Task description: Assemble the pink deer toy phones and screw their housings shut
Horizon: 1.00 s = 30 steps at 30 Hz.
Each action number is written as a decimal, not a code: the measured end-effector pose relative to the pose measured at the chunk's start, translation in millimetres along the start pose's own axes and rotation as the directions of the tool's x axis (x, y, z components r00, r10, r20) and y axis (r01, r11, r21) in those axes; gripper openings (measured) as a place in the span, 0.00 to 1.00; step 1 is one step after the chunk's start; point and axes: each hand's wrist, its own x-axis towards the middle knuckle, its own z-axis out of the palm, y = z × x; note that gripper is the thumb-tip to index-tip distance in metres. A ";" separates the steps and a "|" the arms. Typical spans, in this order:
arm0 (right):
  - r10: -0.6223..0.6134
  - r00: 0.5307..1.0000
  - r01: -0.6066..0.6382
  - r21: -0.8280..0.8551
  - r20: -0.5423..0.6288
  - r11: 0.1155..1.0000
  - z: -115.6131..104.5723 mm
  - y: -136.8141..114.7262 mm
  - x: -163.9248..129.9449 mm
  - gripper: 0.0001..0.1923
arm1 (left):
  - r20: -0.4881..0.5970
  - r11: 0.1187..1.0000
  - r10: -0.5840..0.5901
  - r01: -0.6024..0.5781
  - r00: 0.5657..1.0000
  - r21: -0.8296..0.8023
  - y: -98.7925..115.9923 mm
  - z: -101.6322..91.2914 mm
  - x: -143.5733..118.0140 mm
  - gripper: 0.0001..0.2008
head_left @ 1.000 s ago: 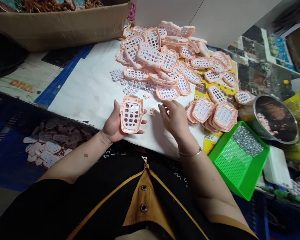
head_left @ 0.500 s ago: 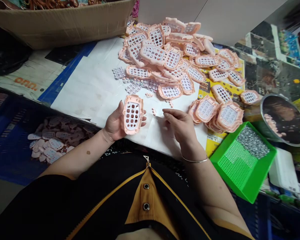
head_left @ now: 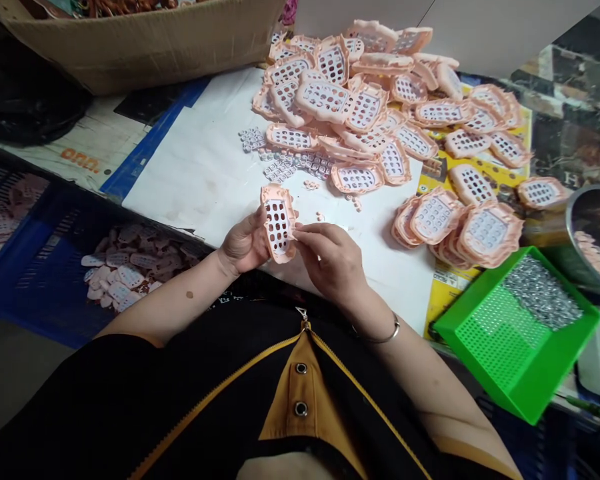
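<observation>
A pink plastic shell (head_left: 278,227) with rows of key holes stands tilted in my left hand (head_left: 247,241), whose fingers wrap around its back and edges. My right hand (head_left: 333,260) is at the shell's right edge, thumb and forefinger pinched together there. Whatever lies between those fingertips is too small to make out. Just beyond the hands, small pink pieces (head_left: 311,185) lie on the white sheet (head_left: 200,153). Clusters of small grey-white keys (head_left: 283,167) are spread a little farther back.
A large heap of pink shells (head_left: 325,93) covers the back of the table. Stacked shells with keys in them (head_left: 487,230) stand at the right. Beside these are a green basket (head_left: 500,360) of small metal parts and a metal bowl (head_left: 580,200). A cardboard box (head_left: 145,53) stands back left.
My right hand has moved left, from above the sheet to the shell's edge. The shell has turned slightly in my left hand. The view has shifted a little.
</observation>
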 end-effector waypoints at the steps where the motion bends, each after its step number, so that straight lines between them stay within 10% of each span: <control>1: -0.062 0.998 0.064 -0.083 0.029 0.994 0.8 -1.7 -0.7 0.10 | -0.008 1.000 0.005 -0.005 1.000 0.001 -0.2 -0.8 0.0 0.23; 7: -0.231 0.947 0.301 -0.370 0.223 0.879 -1.9 -19.4 1.0 0.16 | -0.033 1.000 -0.007 0.007 0.999 -0.008 -0.1 -2.8 0.3 0.23; 15: -0.281 0.911 0.375 -0.325 0.301 0.868 2.3 -17.8 -17.1 0.22 | -0.041 0.999 0.041 -0.042 0.998 -0.030 3.4 -1.5 1.0 0.24; 24: -0.183 0.965 0.161 0.125 0.186 0.979 -19.8 6.4 7.1 0.16 | -0.041 0.995 0.097 -0.097 0.994 -0.013 7.3 2.2 -7.6 0.26; 30: 0.161 0.960 -0.087 -0.299 0.230 0.950 -22.2 57.2 59.7 0.13 | -0.149 0.966 0.249 -0.257 0.957 -0.038 23.4 -5.5 -5.6 0.27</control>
